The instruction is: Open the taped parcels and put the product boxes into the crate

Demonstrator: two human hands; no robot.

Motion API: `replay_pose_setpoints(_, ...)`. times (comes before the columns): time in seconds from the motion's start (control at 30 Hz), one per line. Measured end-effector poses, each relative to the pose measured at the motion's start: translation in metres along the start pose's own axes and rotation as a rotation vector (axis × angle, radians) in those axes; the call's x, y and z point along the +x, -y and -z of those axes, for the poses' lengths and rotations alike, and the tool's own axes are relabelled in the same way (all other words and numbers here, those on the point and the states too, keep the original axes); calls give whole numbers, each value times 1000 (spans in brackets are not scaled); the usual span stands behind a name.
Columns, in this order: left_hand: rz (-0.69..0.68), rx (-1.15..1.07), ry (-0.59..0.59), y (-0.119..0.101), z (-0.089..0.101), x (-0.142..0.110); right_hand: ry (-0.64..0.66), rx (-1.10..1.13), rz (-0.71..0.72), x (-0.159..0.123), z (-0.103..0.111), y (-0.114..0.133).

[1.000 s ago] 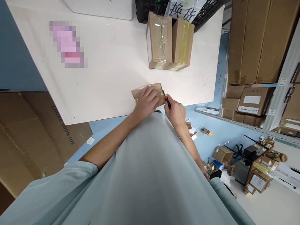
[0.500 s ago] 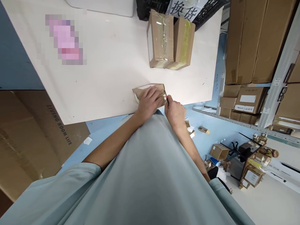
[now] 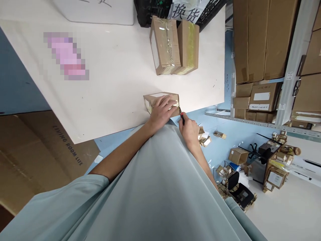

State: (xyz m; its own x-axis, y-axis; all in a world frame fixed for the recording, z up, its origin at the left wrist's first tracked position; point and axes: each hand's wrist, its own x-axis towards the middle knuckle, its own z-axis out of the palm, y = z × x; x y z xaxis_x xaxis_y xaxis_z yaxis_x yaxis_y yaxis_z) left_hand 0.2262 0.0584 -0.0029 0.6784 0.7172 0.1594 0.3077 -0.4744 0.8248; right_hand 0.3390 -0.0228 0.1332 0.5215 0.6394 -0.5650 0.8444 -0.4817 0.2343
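A small taped cardboard box (image 3: 164,95) lies on the white table close to my body. Across its top rests my left hand (image 3: 162,112), open, the fingers stretched out and slightly apart; its thumb is hidden. My right hand (image 3: 189,130) is closed around a utility knife (image 3: 183,117) with a black body and a red part. The knife's tip is at the box's right edge; whether it touches the cardboard I cannot tell.
Two taped boxes, a left one (image 3: 165,47) and a right one (image 3: 188,50), stand farther back before a black crate (image 3: 143,13). A blurred pink item (image 3: 67,55) lies at left. Shelves with cartons (image 3: 262,97) rise at right. A large carton (image 3: 45,154) is left of the table.
My right hand has drawn back a little from the box, and more of the knife shows. The fingers of my left hand have spread slightly on the box. The whole view has shifted.
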Motion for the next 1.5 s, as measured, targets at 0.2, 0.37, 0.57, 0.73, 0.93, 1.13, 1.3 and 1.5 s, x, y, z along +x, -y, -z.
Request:
replay_pose_setpoints(0.2,-70,42,34,-1,-1,-5,-7,59,-36,-14,-8,1)
replay_pose_setpoints(0.37,-91,87,29,3,-3,-2,9,113,-65,-11,-13,3)
replay_pose_setpoints(0.57,-64,120,-32,16,-4,9,-2,130,-28,9,-10,9)
replay_pose_setpoints(0.73,-19,128,-53,18,-6,15,-9,106,26,24,-7,9)
replay_pose_setpoints(0.93,54,158,-98,17,-9,18,-22,199,172,49,-8,-16)
replay_pose_setpoints(1.13,103,183,-127,17,-6,3,-10,634,396,63,-15,-76)
replay_pose_setpoints(1.3,161,241,-165,20,1,-23,60,983,424,117,-37,-95)
replay_pose_setpoints(1.5,301,334,-237,16,19,-67,246,1073,451,209,-78,-58)
